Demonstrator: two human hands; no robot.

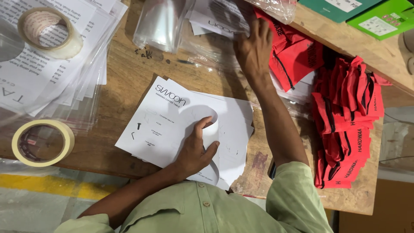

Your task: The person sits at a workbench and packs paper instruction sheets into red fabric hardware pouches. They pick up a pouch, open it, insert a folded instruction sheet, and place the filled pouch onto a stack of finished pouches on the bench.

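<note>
The left hand (196, 149) lay on a small stack of white printed sheets (172, 125) near the front edge of the wooden counter (125, 73). Its grip was loosely closed on the curled edge of the top sheet, thumb on one side and fingers (206, 123) hooked over the other, so that the paper bowed upward there. The stack sat slightly fanned, its corners out of line.

The right hand (254, 47) reached well away from the left, across to the far side of the counter. Its grip was apart, the fingers spread flat on a clear plastic bag (220, 21) with a white printed sheet inside it; it pressed down rather than clamped anything.

Just beside that hand lay a red zippered pouch (297, 54) with black lettering, and farther right a heap of matching red pouches (345, 121) ran down the counter's right end. Empty clear bags (157, 23) lay at the far edge. At the left, a pile of bagged sheets (51, 82) carried a roll of clear tape (47, 32), and a roll of cream masking tape (42, 142) rested near the front corner. Green boxes (379, 17) sat at the top right.
</note>
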